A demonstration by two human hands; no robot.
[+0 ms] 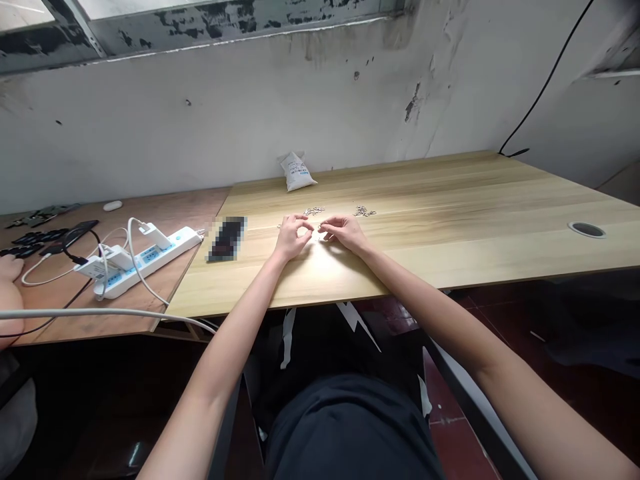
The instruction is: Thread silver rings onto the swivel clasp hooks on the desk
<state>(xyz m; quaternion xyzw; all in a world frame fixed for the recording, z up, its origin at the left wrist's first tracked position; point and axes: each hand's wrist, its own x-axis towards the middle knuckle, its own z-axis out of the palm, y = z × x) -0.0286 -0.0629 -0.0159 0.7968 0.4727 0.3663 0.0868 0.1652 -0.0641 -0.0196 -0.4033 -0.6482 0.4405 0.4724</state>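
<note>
Fingers of left hand [291, 235] and right hand [345, 233] pinched narrow, tips nearly meeting over a tiny metal part [317, 230] on the table [450, 220] (too small to identify). Two piles of small metal pieces [314, 211] lay just beyond the fingertips. White bag [297, 171] stood farther back, contents hidden.

A white bag [297, 171] is leaning by the far edge of the bench [450, 220]. A power strip [145, 259] with chargers plugged in is lying across the neighbouring brown bench [165, 213], a white cable [100, 312] running along its near edge.
</note>
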